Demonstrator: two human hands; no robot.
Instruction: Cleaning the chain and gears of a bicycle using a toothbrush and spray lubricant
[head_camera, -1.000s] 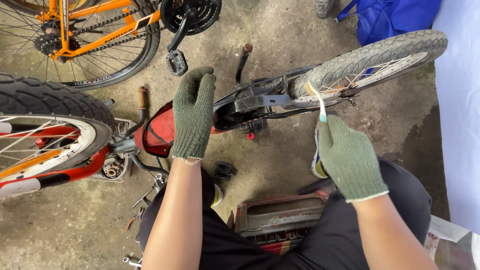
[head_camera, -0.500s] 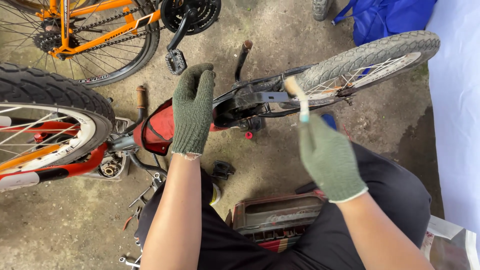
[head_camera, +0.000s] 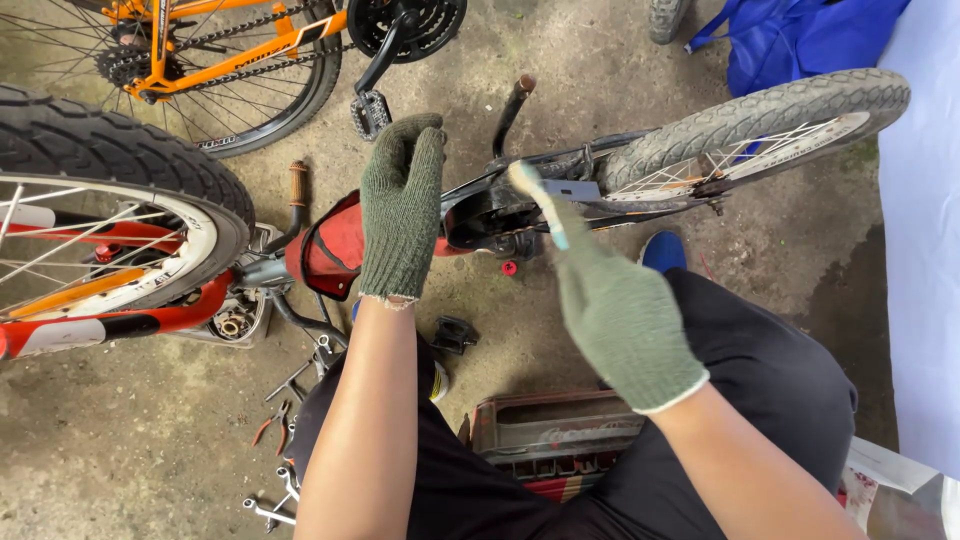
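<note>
A small red bike (head_camera: 335, 250) lies on the concrete floor in front of me, its knobbly rear wheel (head_camera: 760, 120) at the upper right. My left hand (head_camera: 403, 210), in a green knit glove, is laid over the bike's red and black middle part with the fingers curled over its far side. My right hand (head_camera: 620, 315), gloved the same way, grips a white and teal brush (head_camera: 535, 195). The brush head points at the dark frame beside the left hand.
A large black tyre with a white rim (head_camera: 110, 150) fills the left side. An orange bike (head_camera: 230, 50) lies behind it. Hand tools (head_camera: 285, 400) are scattered by my knee, and a crate (head_camera: 550, 430) sits under me. A blue bag (head_camera: 800, 35) lies at the top right.
My right hand has swung left with the brush, from near the rear wheel to the frame's middle. The left hand has stayed on the bike.
</note>
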